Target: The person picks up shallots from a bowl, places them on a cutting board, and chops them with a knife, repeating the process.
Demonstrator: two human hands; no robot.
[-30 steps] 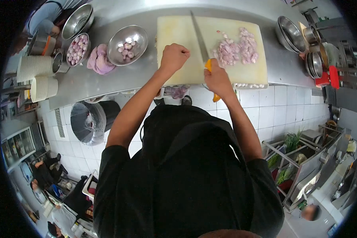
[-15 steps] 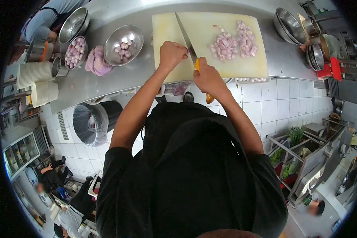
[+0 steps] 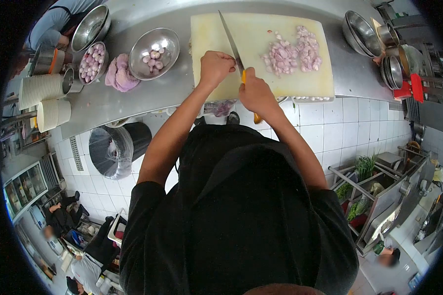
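My right hand [image 3: 257, 93] is wrapped around the yellow handle of a long kitchen knife [image 3: 231, 42], whose blade points away from me over the cutting board [image 3: 261, 27]. Close to the left side of the blade, my left hand [image 3: 215, 69] rests low over the board with its fingers curled in; whatever they hold, if anything, is hidden. To the right of the knife lie two piles of cut shallots [image 3: 281, 57]. A steel bowl [image 3: 142, 42] with several peeled shallots in it stands left of the board.
On the left are a bowl of shallots [image 3: 92, 63], a crumpled pink cloth [image 3: 119, 73] and stacked white containers [image 3: 53, 115]. Steel bowls [image 3: 362, 33] sit at the right. Below the counter stands a lined bin [image 3: 110, 152]. Other people are at the far left and lower edges.
The view has shifted slightly. Both hands and the knife stay in nearly the same place on the board, with the left fingers a little nearer the blade.
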